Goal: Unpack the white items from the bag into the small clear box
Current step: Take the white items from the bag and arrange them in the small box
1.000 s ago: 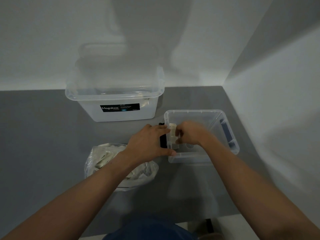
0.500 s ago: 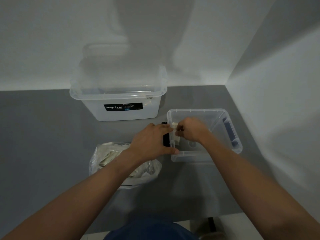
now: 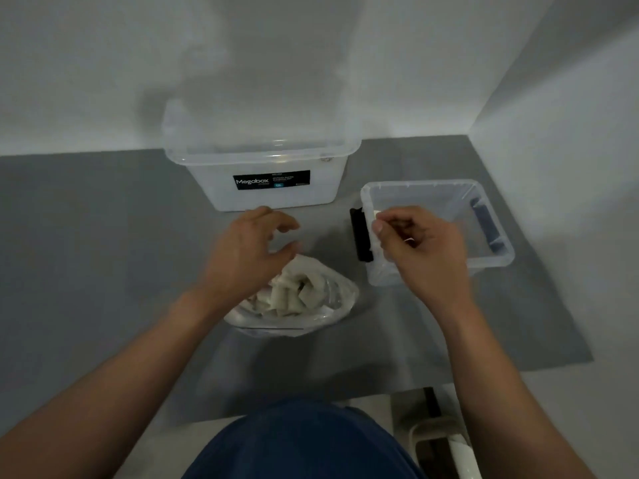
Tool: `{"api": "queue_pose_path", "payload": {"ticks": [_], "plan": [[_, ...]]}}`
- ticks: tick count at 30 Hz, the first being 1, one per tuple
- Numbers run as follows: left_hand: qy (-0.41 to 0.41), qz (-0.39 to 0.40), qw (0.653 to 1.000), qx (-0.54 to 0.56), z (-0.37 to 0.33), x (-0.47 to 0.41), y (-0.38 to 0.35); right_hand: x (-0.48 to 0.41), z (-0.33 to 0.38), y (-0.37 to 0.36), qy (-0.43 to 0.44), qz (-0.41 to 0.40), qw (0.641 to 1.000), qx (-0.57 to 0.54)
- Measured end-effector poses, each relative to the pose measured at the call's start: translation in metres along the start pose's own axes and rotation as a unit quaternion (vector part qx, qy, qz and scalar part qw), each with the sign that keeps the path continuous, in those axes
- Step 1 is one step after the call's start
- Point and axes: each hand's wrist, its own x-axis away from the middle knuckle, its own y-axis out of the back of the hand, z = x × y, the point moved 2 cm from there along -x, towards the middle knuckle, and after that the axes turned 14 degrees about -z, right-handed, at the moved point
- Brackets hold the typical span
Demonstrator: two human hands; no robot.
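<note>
The left hand [image 3: 249, 252] has left the black handle [image 3: 360, 236] of the small box [image 3: 491, 262] and now hangs over the bag [image 3: 340, 300]. The whole view has also shifted, with the boxes sitting further right than before. The left hand's fingers are loosely curled with a gap between thumb and fingertips, and it holds nothing. Its palm covers the bag's far left part, and whether it touches the plastic cannot be told.

The right hand [image 3: 420, 248] is over the left end of the small box, just inside the rim by the handle. Its fingers are curled in and pinch a white item [image 3: 377, 213], of which only a pale corner shows past the fingertips.

The bag is clear plastic and lies on the grey table [image 3: 103, 271], just left of the small box and nearer the person. More white items [image 3: 290, 292] are heaped inside it. The small box stands open near the corner of the walls, with a blue handle [image 3: 487, 223] on its right side. What lies on its floor under the hand is hidden.

Behind the bag stands a large lidded box [image 3: 276, 198] with a black Megabox label [image 3: 271, 180], close to the back wall. Dark blue clothing [image 3: 301, 444] fills the bottom edge of the view.
</note>
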Motion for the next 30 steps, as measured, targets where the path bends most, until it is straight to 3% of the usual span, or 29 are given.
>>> {"api": "queue_pose_path", "payload": {"ticks": [4,7,9,11,15,20,30], "plan": [[-0.042,0.015,0.999,-0.021,0.047,0.043,0.010,0.060,0.009,-0.055,0.047,0.135,0.988,0.061],[-0.176,0.071,0.979,-0.076,0.068,0.068,0.003,0.089,-0.009,-0.097,0.119,0.256,0.925,0.254],[-0.235,0.111,0.950,-0.174,0.077,0.075,-0.001,0.096,-0.021,-0.108,0.110,0.261,0.875,0.392],[-0.229,0.147,0.934,-0.232,0.082,0.074,0.000,0.097,-0.025,-0.110,0.064,0.247,0.856,0.450],[-0.215,0.180,0.931,-0.234,0.084,0.063,0.000,0.096,-0.027,-0.113,0.033,0.235,0.860,0.452],[-0.191,0.212,0.938,-0.199,0.078,0.050,0.000,0.100,-0.021,-0.123,0.055,0.200,0.876,0.436],[-0.103,0.187,0.975,-0.063,0.089,0.047,0.003,0.103,-0.023,-0.146,0.062,0.133,0.886,0.440]]}}
